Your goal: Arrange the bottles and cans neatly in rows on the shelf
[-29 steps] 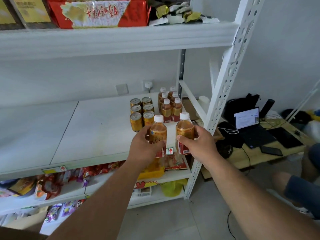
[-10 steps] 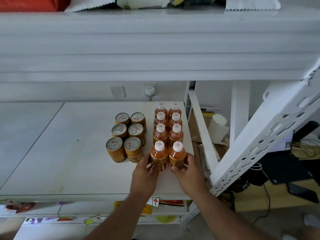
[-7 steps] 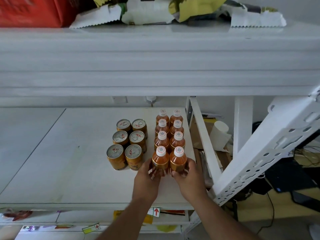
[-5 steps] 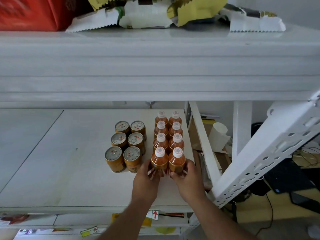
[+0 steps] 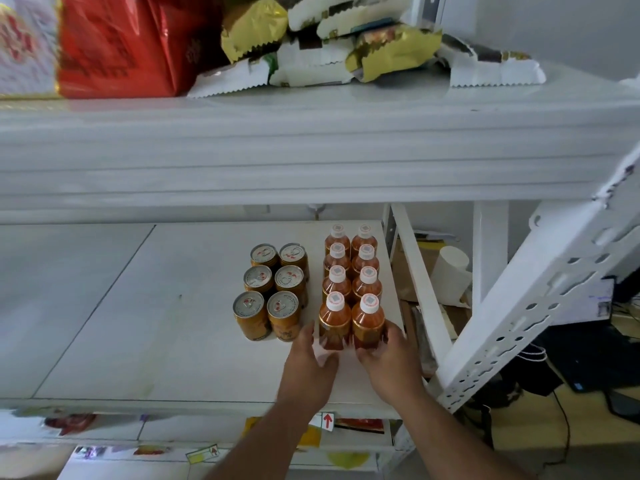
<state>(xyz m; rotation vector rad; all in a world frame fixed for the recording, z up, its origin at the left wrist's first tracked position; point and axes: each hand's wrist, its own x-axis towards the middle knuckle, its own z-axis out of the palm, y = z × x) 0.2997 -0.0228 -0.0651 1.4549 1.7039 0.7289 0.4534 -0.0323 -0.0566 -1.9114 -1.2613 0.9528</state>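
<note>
Middle shelf [image 5: 145, 334], white, viewed from above and in front. Eight amber bottles with white caps are stood upright at its right end in two columns of four, running from near to far. The two nearest are marked here: the front left bottle [image 5: 334, 322] and the front right bottle [image 5: 368, 323], side by side and touching or nearly so.

The left hand [image 5: 308, 365] is placed against the left and near side of the front left bottle, fingers curved round its lower body; a grip is indicated. The right hand [image 5: 389, 362] is set likewise on the right and near side of the front right bottle, fingers wrapped round its base. Both bottles are seen standing on the shelf surface, near its front edge.

Just left of the bottle columns, six gold cans [image 5: 270, 289] are stood in two columns of three, pull-tab tops upward. A narrow gap is seen between cans and bottles.

On the upper shelf [image 5: 311, 150], a red bag [image 5: 121, 46] and several white and gold snack packets [image 5: 346, 39] are piled. A perforated white upright [image 5: 519, 306] is seen at the right, with a white paper cup [image 5: 450, 275] behind it. A red arrow tag [image 5: 327, 420] is fixed to the shelf's front edge below the hands.
</note>
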